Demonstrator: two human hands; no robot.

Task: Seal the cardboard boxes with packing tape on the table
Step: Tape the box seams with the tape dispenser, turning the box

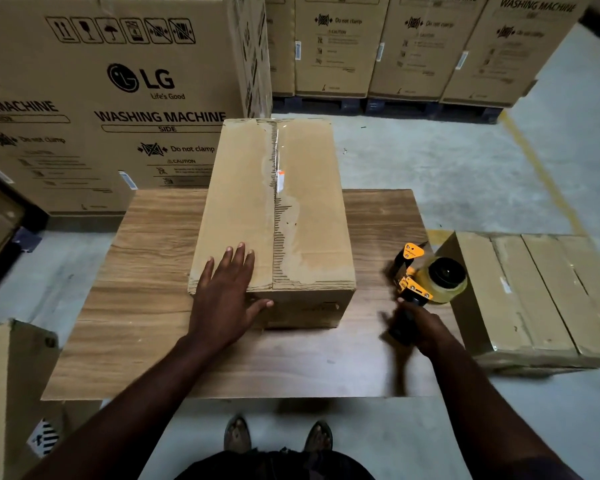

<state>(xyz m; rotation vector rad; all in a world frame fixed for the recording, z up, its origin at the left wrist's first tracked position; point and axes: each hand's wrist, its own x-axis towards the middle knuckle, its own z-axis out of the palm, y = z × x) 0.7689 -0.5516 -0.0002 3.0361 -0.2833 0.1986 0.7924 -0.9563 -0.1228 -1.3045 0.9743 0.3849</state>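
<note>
Shoes (238, 434) stand on the floor below the tabletop (146, 306). Both hands are over the tabletop. The left hand (227, 299) lies flat with its fingers spread on the near left corner of the cardboard box (274, 216). The box's long axis and centre seam run straight away from the person. The right hand (426, 330) grips the handle of the yellow tape dispenser (426, 278) just right of the box, nose pointing away.

Closed brown cardboard box (274, 216) lies lengthwise on table (146, 306).
</note>
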